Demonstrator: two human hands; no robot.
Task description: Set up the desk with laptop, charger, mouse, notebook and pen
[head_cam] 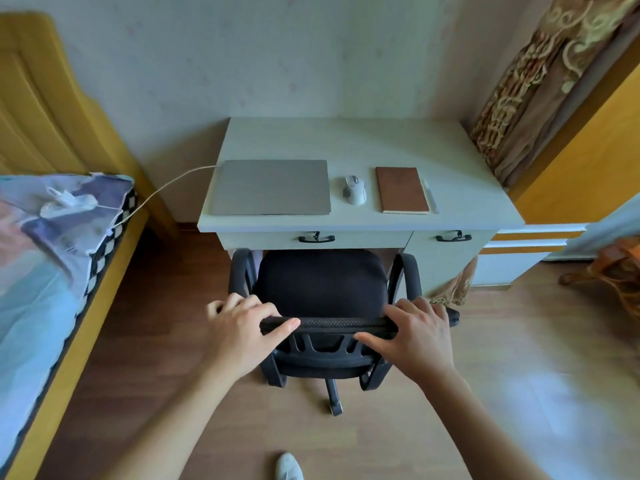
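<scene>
On desk (346, 143): closed laptop (272, 187) with charger (69, 202) cable attached, mouse (354, 189), notebook (401, 189), pen (430, 195) laid out. Chair back (325, 322) gripped by left hand (242, 327) and right hand (415, 330). Setup judged nearly complete.

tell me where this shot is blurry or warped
Head view: sharp at the centre, the laptop and mouse crisp; smeared at the lower right floor; wide-angle bending curves the bed and the door frame at the edges.

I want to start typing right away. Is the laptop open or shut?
Shut. The laptop lies flat on the desk with only its grey lid showing; no screen or keyboard is visible.
</scene>
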